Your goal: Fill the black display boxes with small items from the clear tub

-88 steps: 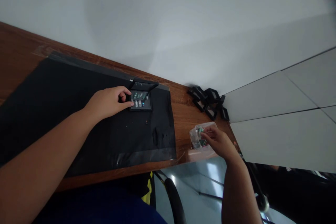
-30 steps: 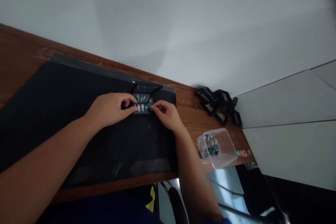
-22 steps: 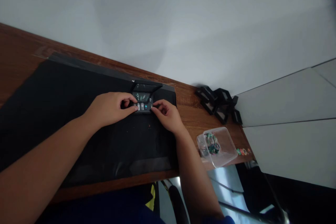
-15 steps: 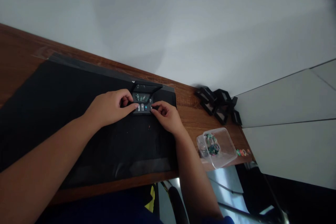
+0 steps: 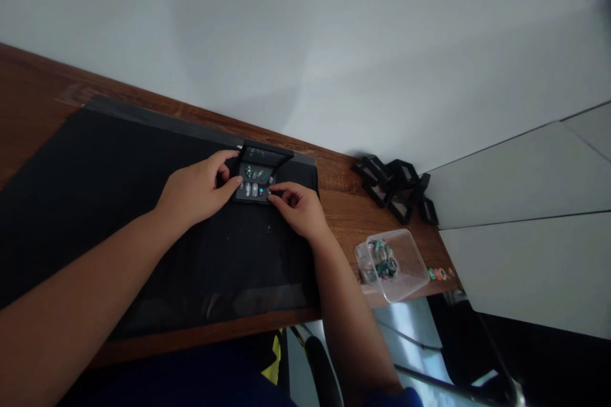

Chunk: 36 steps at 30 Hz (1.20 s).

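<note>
A small black hinged case [image 5: 252, 201] lies on the black mat with its lid [image 5: 267, 155] raised toward the wall. Inside are several shiny oval pieces [image 5: 254, 189], silvery, green and blue, too small to name surely. My left hand [image 5: 195, 194] holds the case's left side, thumb at the front left and forefinger by the lid's hinge side. At the right end of the case, my right hand [image 5: 303, 208] has thumb and forefinger pinched together over the row of pieces. Whatever sits between those fingertips is hidden.
The black mat [image 5: 119, 203] covers much of the wooden desk [image 5: 341, 197]. To the right stand several black frame-like boxes [image 5: 401, 172] by the wall. A clear plastic tub [image 5: 413, 267] with green pieces is near the front edge, beside small coloured rings [image 5: 438, 274].
The left thumb has drawn back left from the silvery pieces to the case's edge, and the forefinger has stretched toward the lid. My right hand stays pinched at the right end.
</note>
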Each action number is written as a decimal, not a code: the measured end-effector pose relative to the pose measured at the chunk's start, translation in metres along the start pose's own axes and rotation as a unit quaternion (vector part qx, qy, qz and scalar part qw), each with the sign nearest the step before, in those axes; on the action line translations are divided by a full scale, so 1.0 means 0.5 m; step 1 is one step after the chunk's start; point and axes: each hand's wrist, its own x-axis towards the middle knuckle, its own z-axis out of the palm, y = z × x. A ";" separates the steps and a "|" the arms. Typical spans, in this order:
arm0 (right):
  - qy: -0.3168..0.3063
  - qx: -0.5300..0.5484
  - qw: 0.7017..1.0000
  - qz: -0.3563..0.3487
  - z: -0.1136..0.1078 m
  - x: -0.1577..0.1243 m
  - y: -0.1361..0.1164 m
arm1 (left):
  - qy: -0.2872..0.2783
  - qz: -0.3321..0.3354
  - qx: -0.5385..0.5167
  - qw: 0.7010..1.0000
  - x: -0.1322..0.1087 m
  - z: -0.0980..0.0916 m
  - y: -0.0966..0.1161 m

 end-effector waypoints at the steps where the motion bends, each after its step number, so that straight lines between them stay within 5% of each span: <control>1: -0.001 0.000 1.000 -0.001 0.000 0.000 -0.001 | 0.001 -0.002 0.004 1.000 -0.001 0.000 0.002; 15: 0.012 0.050 0.999 0.001 0.007 0.003 0.002 | 0.007 -0.011 -0.017 1.000 0.016 -0.003 0.003; 21: 0.006 0.097 0.995 -0.003 -0.028 -0.008 0.000 | 0.012 -0.005 -0.042 0.999 0.015 -0.008 -0.005; 26: 0.087 0.101 0.991 -0.009 -0.039 -0.004 -0.003 | 0.020 0.024 -0.029 0.999 0.013 -0.003 -0.004; 36: 0.066 0.114 0.990 -0.049 -0.017 0.001 -0.025 | 0.050 0.088 -0.073 0.992 0.012 0.009 -0.020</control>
